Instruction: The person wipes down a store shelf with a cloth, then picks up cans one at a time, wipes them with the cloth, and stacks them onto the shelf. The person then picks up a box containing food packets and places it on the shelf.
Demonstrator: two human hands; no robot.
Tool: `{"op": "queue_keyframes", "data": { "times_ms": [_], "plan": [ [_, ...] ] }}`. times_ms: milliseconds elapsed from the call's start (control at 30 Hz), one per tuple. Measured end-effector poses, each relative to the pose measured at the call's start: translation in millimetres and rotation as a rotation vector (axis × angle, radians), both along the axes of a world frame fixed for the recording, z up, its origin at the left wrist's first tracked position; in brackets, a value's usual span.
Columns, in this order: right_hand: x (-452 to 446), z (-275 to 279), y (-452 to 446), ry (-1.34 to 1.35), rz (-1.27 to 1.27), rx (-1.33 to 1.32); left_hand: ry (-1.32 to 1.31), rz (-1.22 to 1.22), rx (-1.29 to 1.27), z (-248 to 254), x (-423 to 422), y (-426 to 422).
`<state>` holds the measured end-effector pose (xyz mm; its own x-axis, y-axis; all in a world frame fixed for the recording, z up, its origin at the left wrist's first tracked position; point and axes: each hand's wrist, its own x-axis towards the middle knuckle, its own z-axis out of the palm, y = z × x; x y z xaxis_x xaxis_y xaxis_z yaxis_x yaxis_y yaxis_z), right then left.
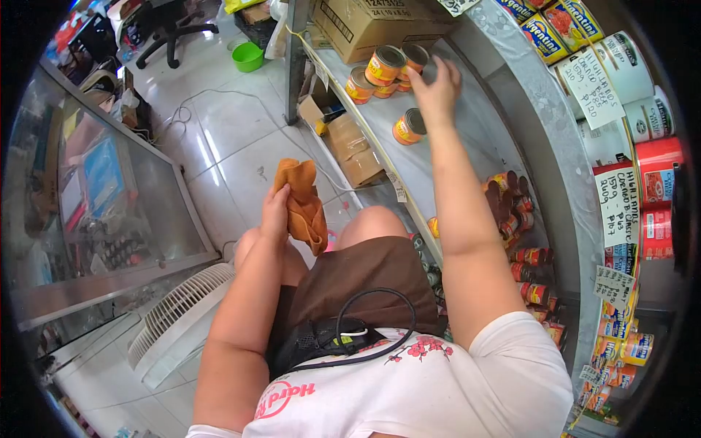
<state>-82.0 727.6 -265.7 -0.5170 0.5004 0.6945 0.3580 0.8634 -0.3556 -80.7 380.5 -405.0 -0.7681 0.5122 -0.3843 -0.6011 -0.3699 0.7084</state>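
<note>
Orange-labelled cans [382, 68] sat in a tight group at one end of the shelf [416, 171], just beside the cardboard carton [380, 28]. Some stood above others; flat ends presumably made that stable, and stacking likely saved shelf room. One single can [410, 127] stood apart from the group, a short way along, near the front edge.

Right hand [438, 89]: at the group, thumb against or right next to the rearmost upper can [415, 54], other fingers spread and curved past it. Blurred, so can't tell whether it had a grip or was loose. Arm went over the shelf at full reach, probably because the group was at the far end.

Left hand [275, 212]: gripped a bunched orange-brown cloth [307, 208], held over the floor [234, 150], well apart from the shelf. Likely held there so it was ready to use but clear of the cans and the right arm.

More cans [511, 208] crowded the shelf's other end, past the forearm; couldn't tell which were upright or tipped. Bare stretch between the two lots probably gave working room.
</note>
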Motion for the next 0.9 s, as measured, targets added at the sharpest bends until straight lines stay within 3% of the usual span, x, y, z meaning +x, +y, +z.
{"op": "queue_keyframes", "data": {
  "times_ms": [133, 233, 333, 433, 500, 567, 733, 900],
  "plan": [
    [54, -31, -2, -0.356, -0.153, -0.158, 0.012, -0.020, 0.000, -1, 1, 3],
    [63, -77, -3, -0.365, -0.057, -0.353, 0.010, -0.024, -0.024, 0, 2, 6],
    [61, -85, -2, -0.105, 0.024, -0.545, 0.006, -0.006, 0.000, 6, 7, 3],
    [52, -28, -16, 0.136, -0.034, -0.488, -0.011, 0.038, 0.005, 12, 3, -2],
    [37, 16, -22, 0.307, -0.059, -0.287, -0.021, 0.041, -0.014, 10, 0, -4],
    [16, 48, -22, 0.391, 0.023, -0.226, -0.024, 0.006, -0.038, 8, 0, -2],
    [-37, 77, 2, 0.019, 0.180, -0.423, 0.000, 0.007, -0.003, 15, 5, 5],
    [-77, 55, 29, -0.112, 0.078, -0.343, 0.002, 0.025, 0.001, -24, -5, -4]
  ]
}}
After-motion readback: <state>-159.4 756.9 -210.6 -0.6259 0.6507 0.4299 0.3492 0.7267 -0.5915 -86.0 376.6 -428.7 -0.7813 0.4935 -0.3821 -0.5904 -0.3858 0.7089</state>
